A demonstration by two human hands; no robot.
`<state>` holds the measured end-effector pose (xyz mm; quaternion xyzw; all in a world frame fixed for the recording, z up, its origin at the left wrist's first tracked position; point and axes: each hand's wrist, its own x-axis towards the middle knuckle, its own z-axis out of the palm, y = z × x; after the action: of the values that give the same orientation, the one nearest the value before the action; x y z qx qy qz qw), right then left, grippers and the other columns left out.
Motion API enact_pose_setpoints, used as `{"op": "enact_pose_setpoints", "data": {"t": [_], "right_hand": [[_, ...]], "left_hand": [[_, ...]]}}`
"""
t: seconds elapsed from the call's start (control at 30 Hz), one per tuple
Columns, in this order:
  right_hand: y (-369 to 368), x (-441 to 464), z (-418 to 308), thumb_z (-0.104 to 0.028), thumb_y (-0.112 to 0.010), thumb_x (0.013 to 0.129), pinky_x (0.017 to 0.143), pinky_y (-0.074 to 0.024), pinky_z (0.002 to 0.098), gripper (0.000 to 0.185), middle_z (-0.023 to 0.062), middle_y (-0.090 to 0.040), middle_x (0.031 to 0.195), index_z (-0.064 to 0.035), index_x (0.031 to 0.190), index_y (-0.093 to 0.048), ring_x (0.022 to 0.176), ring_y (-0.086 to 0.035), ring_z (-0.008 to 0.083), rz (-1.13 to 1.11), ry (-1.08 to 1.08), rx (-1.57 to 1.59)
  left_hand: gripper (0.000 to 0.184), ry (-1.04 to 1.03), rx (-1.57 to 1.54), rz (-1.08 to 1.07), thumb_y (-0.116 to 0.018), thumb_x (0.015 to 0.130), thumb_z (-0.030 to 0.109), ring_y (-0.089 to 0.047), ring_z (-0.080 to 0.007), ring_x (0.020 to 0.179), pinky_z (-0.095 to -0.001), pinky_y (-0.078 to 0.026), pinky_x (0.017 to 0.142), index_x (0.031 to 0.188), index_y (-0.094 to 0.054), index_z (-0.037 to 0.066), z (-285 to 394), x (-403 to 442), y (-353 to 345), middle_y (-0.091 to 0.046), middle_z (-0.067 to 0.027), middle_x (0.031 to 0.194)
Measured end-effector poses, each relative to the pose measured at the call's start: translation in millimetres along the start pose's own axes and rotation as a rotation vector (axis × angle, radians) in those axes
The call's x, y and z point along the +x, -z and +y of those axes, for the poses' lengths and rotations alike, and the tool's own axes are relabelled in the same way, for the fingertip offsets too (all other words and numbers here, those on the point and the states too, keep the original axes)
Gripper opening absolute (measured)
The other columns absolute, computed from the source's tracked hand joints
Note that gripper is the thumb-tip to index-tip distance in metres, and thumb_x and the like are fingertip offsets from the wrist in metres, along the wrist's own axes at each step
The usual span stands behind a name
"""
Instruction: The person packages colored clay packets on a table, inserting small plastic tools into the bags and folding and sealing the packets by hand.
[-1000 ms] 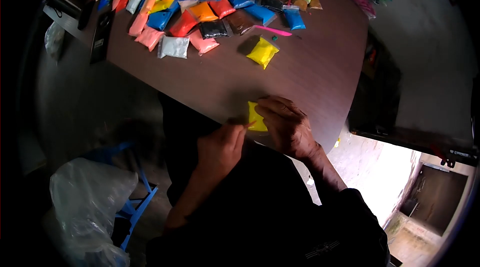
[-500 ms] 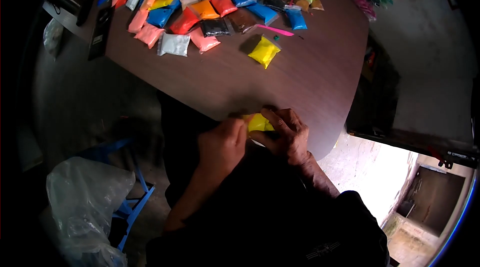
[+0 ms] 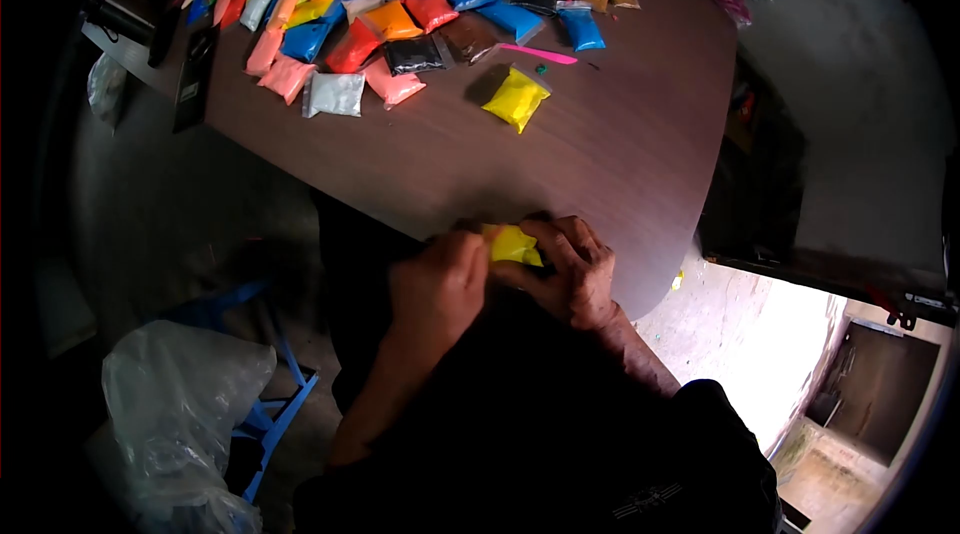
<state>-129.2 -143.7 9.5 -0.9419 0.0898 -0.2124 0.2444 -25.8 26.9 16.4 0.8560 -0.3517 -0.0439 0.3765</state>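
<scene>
Yellow is the packet [image 3: 515, 246] your right hand [image 3: 572, 269] pinches with curled fingers at the near edge of the bench [image 3: 610, 149], while your left hand [image 3: 438, 282] bends at its other side, its hold too blurred to tell.

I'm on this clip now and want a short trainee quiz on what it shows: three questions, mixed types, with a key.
1. True or false: the right hand has its fingers on the held yellow packet, and the left hand is close beside it.

2. Beyond the loose yellow packet lies a slim stick. Its colour is: A) green B) pink C) white

3. Fill in: the packet between two salmon-pink ones at the pile's near edge is ____.

Key: 1. True. 2. B. 3. White.
</scene>
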Motion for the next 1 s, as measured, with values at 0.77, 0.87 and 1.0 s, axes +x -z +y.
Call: {"op": "enact_pose_setpoints", "data": {"t": [0.77, 0.87, 1.0], "right_hand": [[-1, 3, -4, -0.011, -0.085, 0.078, 0.071, -0.0612, 0.0375, 0.029, 0.007, -0.071, 0.103, -0.0099, 0.105, -0.075, 0.084, -0.072, 0.0269, 0.076, 0.041, -0.012], [-2, 2, -4, -0.009, -0.084, 0.078, 0.07, -0.0611, 0.0381, 0.028, 0.0072, -0.072, 0.099, -0.0105, 0.104, -0.074, 0.083, -0.072, 0.0273, 0.083, 0.024, 0.004], [1, 2, -6, -0.008, -0.084, 0.078, 0.069, -0.0613, 0.0384, 0.027, 0.007, -0.073, 0.099, -0.0109, 0.103, -0.074, 0.083, -0.072, 0.0275, 0.05, -0.004, 0.024]], "left_hand": [[0.009, 0.004, -0.035, 0.11, -0.075, 0.095, 0.011, -0.073, -0.036, 0.072, -0.0411, -0.059, 0.06, 0.095, -0.067, 0.006, -4, -4, 14, -0.073, -0.0153, 0.086], [0.009, -0.005, -0.091, 0.035, -0.075, 0.095, 0.011, -0.073, -0.036, 0.072, -0.0412, -0.059, 0.061, 0.095, -0.067, 0.007, 7, -16, 1, -0.073, -0.0144, 0.087], [0.012, -0.007, 0.02, 0.05, -0.073, 0.096, 0.013, -0.071, -0.0346, 0.067, -0.042, -0.057, 0.057, 0.09, -0.063, 0.009, -6, -13, -2, -0.071, -0.0123, 0.081]]}}
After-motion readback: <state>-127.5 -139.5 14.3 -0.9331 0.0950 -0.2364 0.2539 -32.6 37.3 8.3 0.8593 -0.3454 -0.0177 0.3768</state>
